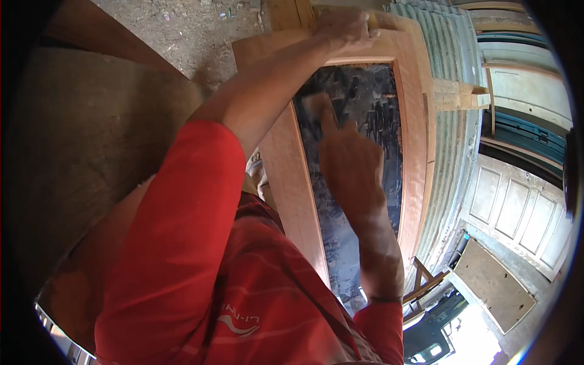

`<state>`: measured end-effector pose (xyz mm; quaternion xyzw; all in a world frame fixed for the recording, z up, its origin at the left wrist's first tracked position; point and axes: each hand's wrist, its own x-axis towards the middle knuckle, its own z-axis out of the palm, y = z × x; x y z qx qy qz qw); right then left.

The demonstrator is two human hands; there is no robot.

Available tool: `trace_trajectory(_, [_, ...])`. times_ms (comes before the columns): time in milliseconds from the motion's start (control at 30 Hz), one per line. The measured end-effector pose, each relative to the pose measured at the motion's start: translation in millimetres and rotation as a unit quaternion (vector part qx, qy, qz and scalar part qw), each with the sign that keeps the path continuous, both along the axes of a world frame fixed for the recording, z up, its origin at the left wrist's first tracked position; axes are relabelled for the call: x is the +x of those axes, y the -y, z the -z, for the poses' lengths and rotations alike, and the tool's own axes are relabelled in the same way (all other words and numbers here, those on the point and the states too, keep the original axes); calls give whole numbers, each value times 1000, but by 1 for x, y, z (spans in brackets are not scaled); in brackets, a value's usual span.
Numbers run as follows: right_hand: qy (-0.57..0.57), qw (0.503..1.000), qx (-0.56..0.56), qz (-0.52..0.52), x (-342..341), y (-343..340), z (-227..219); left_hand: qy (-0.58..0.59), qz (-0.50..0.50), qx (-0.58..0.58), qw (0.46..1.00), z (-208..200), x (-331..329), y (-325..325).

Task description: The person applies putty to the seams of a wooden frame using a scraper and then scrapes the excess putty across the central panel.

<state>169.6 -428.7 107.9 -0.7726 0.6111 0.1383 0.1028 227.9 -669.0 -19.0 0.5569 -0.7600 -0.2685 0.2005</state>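
Note:
A wooden frame [289, 194] with a dark, streaked inner panel [340, 231] lies in front of me. My left hand [345, 30] is at the frame's far end, its fingers curled closed. A bit of yellow shows beside those fingers, too little to name. Over the upper part of the panel, my right hand [351, 161] is closed on a small flat tool [317, 106] with a broad pale-brown end. Motion smears the tool, and I cannot tell its exact kind. Its broad end is over the panel's upper left; whether it touches is unclear.
Corrugated sheet [447, 67] runs along the frame's right side, with a wooden beam [456, 96] across it. A brown board [91, 115] stands at left. Panelled white doors [517, 207] and a brown board [494, 283] are at right. Littered ground [176, 30] lies beyond.

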Motion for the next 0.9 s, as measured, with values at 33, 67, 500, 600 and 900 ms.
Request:
trace_trajectory(33, [-4,1000,3,4,3,2,4,-16,4,-19,1000,3,-3,2])
trace_trajectory(67, [25,999,-26,-19,9,13,14,-34,8,-38,999,6,-7,3])
trace_trajectory(500, [50,990,-30,128,-109,25,16,7,10,-28,1000,-7,-6,-10])
trace_trajectory(600, [54,989,-49,132,-94,58,9,-16,-13,-77,997,-9,-3,-10])
trace_trajectory(900, [47,992,-31,113,-99,79,3,-20,-16,-46,999,-17,1,-11])
